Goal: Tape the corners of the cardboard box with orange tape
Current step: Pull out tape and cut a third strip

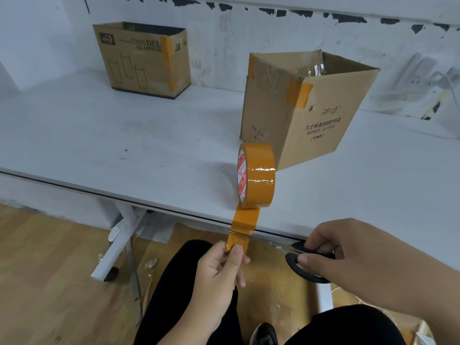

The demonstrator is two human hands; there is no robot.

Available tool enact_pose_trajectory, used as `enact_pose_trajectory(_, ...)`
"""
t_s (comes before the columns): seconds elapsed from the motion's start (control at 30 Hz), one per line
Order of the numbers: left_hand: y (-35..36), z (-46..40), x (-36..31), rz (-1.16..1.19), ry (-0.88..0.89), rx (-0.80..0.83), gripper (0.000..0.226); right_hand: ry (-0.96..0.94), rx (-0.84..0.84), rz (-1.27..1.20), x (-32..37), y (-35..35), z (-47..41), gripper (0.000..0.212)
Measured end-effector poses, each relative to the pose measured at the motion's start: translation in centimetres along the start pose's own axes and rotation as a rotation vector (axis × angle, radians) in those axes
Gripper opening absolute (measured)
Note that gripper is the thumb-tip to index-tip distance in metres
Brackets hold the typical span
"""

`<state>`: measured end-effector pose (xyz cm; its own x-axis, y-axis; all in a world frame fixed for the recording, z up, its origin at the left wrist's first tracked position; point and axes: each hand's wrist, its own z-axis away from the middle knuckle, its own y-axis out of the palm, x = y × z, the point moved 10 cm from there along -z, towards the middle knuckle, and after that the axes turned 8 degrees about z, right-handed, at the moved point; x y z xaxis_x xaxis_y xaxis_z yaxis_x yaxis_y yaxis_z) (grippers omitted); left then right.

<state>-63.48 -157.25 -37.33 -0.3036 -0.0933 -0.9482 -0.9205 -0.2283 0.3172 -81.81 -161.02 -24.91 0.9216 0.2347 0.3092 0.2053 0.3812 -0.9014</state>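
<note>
Upper left of the frame, a glassware box (142,59) stands already taped. Low centre, the left hand (219,267) pinches the free tape strip (242,230), pulled from the orange tape roll (256,175) standing on the tabletop (124,135). Right, the right hand (348,252) grips scissors (302,261), blades at the strip. The cardboard box (311,108) waits upper right. Slack tape might fold onto itself, or the light roll tip.
</note>
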Motion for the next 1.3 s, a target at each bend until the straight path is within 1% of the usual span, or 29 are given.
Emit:
enact_pose_trajectory(0.1, -0.1, 0.0, 0.0, -0.001, -0.005, -0.007, 0.027, -0.012, 0.002, 0.026, 0.4, 0.1, -0.3, 0.023)
enact_pose_trajectory(0.27, -0.4, 0.0, -0.4, -0.024, 0.002, 0.001, 0.026, -0.026, -0.017, 0.060, 0.9, 0.6, -0.3, 0.025)
enact_pose_trajectory(0.43, -0.6, 0.1, -0.5, -0.020, -0.013, -0.007, 0.031, -0.047, -0.040, 0.049, 1.3, 0.6, -0.4, 0.029)
enact_pose_trajectory(0.6, -0.7, 0.1, -0.4, -0.040, -0.024, -0.005, 0.025, -0.070, -0.050, 0.061, 1.9, 0.9, -0.6, 0.032)
enact_pose_trajectory(0.67, -1.0, 0.6, 0.3, -0.073, -0.055, -0.005, 0.027, -0.090, -0.065, 0.079, 2.3, 1.0, -0.6, 0.033)
enact_pose_trajectory(0.73, -1.6, 1.4, 1.3, -0.113, -0.120, -0.007, 0.031, -0.104, -0.064, 0.085, 2.4, 1.1, -0.5, 0.035)
enact_pose_trajectory(0.83, -3.3, 2.5, 2.5, -0.110, -0.221, -0.037, 0.026, -0.110, -0.019, 0.048, 1.4, 1.2, 0.3, 0.034)
enact_pose_trajectory(0.9, -4.1, 2.8, 2.5, -0.085, -0.248, -0.039, 0.024, -0.122, -0.013, 0.019, 0.2, 0.4, 1.2, 0.032)
enact_pose_trajectory(0.97, -4.0, 2.9, 1.8, -0.070, -0.242, -0.005, 0.024, -0.134, -0.057, -0.001, -1.2, -1.2, 2.3, 0.032)
enact_pose_trajectory(1.07, -2.7, 3.0, 0.2, -0.083, -0.234, 0.078, 0.023, -0.113, -0.203, -0.044, -3.4, -4.3, 3.5, 0.035)
enact_pose_trajectory(1.17, -1.2, 2.6, -2.3, -0.140, -0.162, 0.130, 0.022, -0.118, -0.341, -0.005, -4.9, -6.3, 3.7, 0.036)
enact_pose_trajectory(1.27, 0.4, 2.0, -4.9, -0.154, -0.101, 0.160, 0.023, -0.097, -0.394, 0.051, -6.1, -6.5, 2.5, 0.014)
enact_pose_trajectory(1.3, 1.0, 1.9, -5.6, -0.155, -0.090, 0.174, 0.023, -0.096, -0.401, 0.068, -6.4, -6.4, 2.0, 0.014)
